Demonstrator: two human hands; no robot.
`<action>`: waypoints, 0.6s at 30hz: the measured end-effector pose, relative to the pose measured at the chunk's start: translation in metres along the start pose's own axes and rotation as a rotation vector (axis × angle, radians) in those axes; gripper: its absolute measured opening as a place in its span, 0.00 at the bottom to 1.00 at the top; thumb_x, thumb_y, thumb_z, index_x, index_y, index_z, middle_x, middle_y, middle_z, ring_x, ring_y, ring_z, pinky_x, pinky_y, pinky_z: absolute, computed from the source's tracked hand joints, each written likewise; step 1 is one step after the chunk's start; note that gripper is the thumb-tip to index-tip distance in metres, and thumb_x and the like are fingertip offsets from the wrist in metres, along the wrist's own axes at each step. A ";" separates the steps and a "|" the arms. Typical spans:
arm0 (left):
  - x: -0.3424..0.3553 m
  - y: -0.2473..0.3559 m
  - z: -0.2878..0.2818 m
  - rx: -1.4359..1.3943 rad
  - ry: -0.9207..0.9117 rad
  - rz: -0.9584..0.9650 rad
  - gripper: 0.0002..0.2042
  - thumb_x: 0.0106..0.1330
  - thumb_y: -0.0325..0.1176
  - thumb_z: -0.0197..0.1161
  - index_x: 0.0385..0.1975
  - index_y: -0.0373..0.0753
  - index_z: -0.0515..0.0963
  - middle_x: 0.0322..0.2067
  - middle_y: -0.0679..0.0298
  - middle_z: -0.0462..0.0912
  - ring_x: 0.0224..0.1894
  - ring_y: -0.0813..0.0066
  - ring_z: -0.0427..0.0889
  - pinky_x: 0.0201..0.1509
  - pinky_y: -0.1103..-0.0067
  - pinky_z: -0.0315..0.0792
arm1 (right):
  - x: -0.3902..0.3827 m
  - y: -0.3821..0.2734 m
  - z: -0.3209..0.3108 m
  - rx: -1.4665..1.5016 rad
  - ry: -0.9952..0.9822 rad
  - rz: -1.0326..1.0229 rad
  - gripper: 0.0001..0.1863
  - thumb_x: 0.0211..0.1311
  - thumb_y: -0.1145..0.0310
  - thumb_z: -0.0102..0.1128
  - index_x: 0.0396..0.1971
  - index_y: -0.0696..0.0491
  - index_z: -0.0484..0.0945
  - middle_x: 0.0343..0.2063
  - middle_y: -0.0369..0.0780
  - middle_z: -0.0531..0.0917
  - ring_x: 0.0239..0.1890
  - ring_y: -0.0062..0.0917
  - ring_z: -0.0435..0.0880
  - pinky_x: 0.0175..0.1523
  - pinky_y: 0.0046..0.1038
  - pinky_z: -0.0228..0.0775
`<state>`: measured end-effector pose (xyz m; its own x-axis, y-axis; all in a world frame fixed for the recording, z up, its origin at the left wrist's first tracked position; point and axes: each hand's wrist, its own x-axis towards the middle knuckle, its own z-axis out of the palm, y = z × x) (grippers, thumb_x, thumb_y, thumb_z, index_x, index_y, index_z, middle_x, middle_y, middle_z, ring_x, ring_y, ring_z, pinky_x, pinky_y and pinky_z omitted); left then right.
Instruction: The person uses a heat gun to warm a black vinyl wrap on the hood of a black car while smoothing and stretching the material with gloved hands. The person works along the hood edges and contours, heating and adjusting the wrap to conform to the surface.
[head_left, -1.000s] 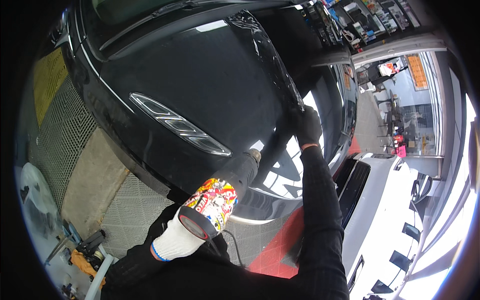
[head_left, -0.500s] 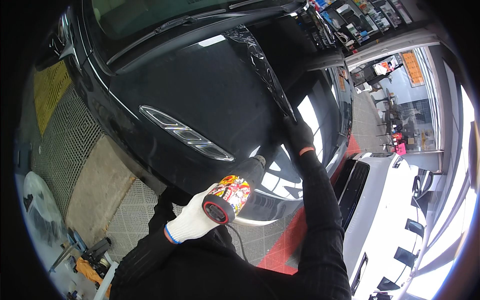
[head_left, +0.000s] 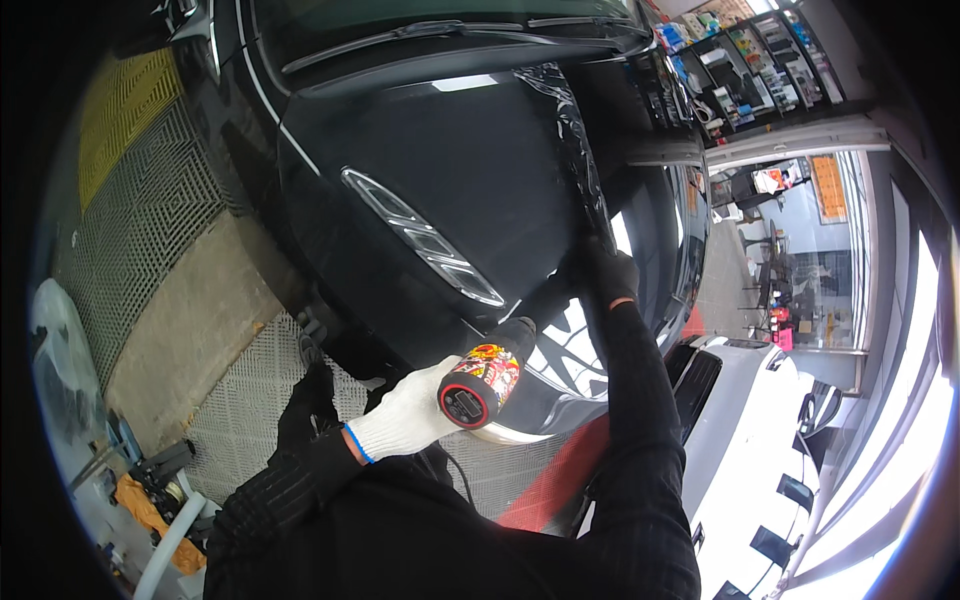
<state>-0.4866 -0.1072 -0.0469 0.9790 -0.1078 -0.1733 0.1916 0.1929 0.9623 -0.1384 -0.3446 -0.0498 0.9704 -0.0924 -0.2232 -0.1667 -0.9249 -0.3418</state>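
A black car hood (head_left: 440, 150) with a slotted vent (head_left: 422, 236) fills the middle. My left hand (head_left: 410, 405), in a white glove, is closed on a heat gun (head_left: 480, 375) covered in colourful stickers, its dark nozzle pointing up and right over the lower hood. My right hand (head_left: 612, 272), in a black glove, is closed at the lower end of a crinkled strip of dark film (head_left: 573, 125) that runs along the hood up toward the windshield.
A white car bumper (head_left: 740, 440) stands at lower right. Shelves of products (head_left: 750, 70) are at upper right, above a doorway with furniture. Floor mats (head_left: 140, 170) and concrete lie at left, with tools (head_left: 150, 500) and a wrapped object (head_left: 70, 360) at lower left. A red mat shows below.
The car appears shifted right and the view has turned slightly. The heat gun has moved right and tilted more end-on; my right hand is slightly lower, still on the film.
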 end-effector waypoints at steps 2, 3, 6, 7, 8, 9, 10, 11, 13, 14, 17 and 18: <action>-0.010 0.006 -0.004 0.263 -0.015 -0.070 0.30 0.68 0.41 0.77 0.64 0.34 0.72 0.53 0.48 0.87 0.56 0.51 0.89 0.61 0.64 0.84 | -0.001 -0.002 -0.001 -0.008 0.015 -0.005 0.45 0.63 0.30 0.63 0.49 0.64 0.89 0.43 0.57 0.92 0.53 0.50 0.91 0.58 0.42 0.81; -0.012 0.010 -0.005 0.261 -0.023 -0.085 0.30 0.68 0.41 0.77 0.64 0.34 0.72 0.53 0.48 0.87 0.56 0.51 0.89 0.61 0.64 0.84 | 0.000 -0.001 0.000 -0.053 0.043 -0.025 0.45 0.63 0.29 0.62 0.49 0.64 0.89 0.43 0.58 0.92 0.53 0.51 0.91 0.58 0.43 0.81; -0.016 0.018 -0.005 0.279 -0.006 -0.057 0.30 0.69 0.41 0.76 0.64 0.34 0.72 0.53 0.47 0.87 0.55 0.50 0.89 0.59 0.62 0.84 | 0.011 0.007 0.005 -0.151 0.085 -0.091 0.47 0.63 0.26 0.60 0.49 0.64 0.89 0.43 0.59 0.91 0.53 0.53 0.91 0.59 0.45 0.80; -0.016 0.020 -0.005 0.262 -0.012 -0.054 0.29 0.69 0.41 0.76 0.64 0.34 0.72 0.52 0.47 0.87 0.55 0.50 0.89 0.59 0.63 0.84 | 0.015 0.012 0.007 -0.160 0.092 -0.098 0.48 0.63 0.26 0.59 0.48 0.65 0.89 0.43 0.59 0.91 0.53 0.54 0.90 0.59 0.46 0.79; -0.015 0.021 -0.005 0.254 -0.019 -0.056 0.29 0.69 0.41 0.76 0.64 0.34 0.72 0.52 0.47 0.87 0.55 0.50 0.89 0.59 0.63 0.84 | 0.020 0.017 0.008 -0.173 0.099 -0.095 0.49 0.64 0.25 0.58 0.48 0.65 0.89 0.43 0.60 0.91 0.53 0.55 0.90 0.59 0.47 0.79; -0.015 0.021 -0.005 0.246 -0.028 -0.059 0.29 0.69 0.41 0.76 0.64 0.34 0.72 0.52 0.47 0.87 0.55 0.50 0.89 0.60 0.63 0.84 | 0.024 0.021 0.010 -0.169 0.096 -0.105 0.49 0.64 0.25 0.58 0.48 0.65 0.89 0.43 0.61 0.90 0.53 0.56 0.90 0.60 0.47 0.79; -0.015 0.021 -0.005 0.217 -0.023 -0.019 0.28 0.70 0.41 0.75 0.63 0.34 0.73 0.52 0.48 0.87 0.55 0.50 0.89 0.60 0.63 0.83 | 0.028 0.023 0.011 -0.171 0.092 -0.104 0.49 0.64 0.25 0.57 0.48 0.65 0.89 0.43 0.61 0.90 0.54 0.56 0.90 0.60 0.47 0.79; -0.015 0.021 -0.005 0.223 -0.022 -0.030 0.28 0.70 0.41 0.75 0.63 0.34 0.73 0.52 0.48 0.87 0.55 0.50 0.88 0.60 0.63 0.83 | 0.030 0.025 0.012 -0.177 0.084 -0.094 0.50 0.64 0.24 0.57 0.48 0.65 0.89 0.44 0.62 0.90 0.54 0.56 0.89 0.60 0.47 0.79; -0.017 0.021 -0.005 0.237 -0.024 -0.053 0.27 0.70 0.41 0.75 0.62 0.34 0.73 0.51 0.48 0.87 0.55 0.50 0.88 0.60 0.63 0.83 | 0.032 0.027 0.013 -0.188 0.084 -0.101 0.50 0.64 0.24 0.56 0.48 0.66 0.89 0.44 0.63 0.89 0.54 0.56 0.89 0.60 0.47 0.79; -0.017 0.021 -0.006 0.235 -0.025 -0.039 0.27 0.70 0.41 0.74 0.62 0.34 0.73 0.51 0.48 0.87 0.55 0.50 0.88 0.60 0.63 0.83 | 0.032 0.027 0.012 -0.196 0.088 -0.096 0.50 0.64 0.24 0.56 0.48 0.66 0.89 0.44 0.63 0.89 0.55 0.56 0.89 0.61 0.47 0.79; -0.019 0.022 -0.006 0.257 -0.012 -0.035 0.27 0.70 0.41 0.74 0.62 0.35 0.73 0.51 0.47 0.87 0.55 0.50 0.88 0.60 0.63 0.83 | 0.028 0.024 0.010 -0.210 0.095 -0.093 0.49 0.64 0.25 0.57 0.48 0.65 0.90 0.44 0.63 0.89 0.55 0.56 0.89 0.60 0.47 0.79; -0.019 0.023 -0.006 0.246 -0.007 -0.026 0.27 0.70 0.41 0.74 0.62 0.35 0.73 0.51 0.48 0.87 0.55 0.50 0.88 0.60 0.63 0.83 | 0.025 0.023 0.009 -0.176 0.088 -0.097 0.49 0.64 0.25 0.58 0.48 0.65 0.90 0.44 0.62 0.90 0.55 0.56 0.89 0.60 0.47 0.79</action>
<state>-0.5002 -0.0953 -0.0229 0.9733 -0.1168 -0.1977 0.1926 -0.0530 0.9798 -0.1196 -0.3648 -0.0720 0.9931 -0.0249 -0.1145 -0.0466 -0.9805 -0.1910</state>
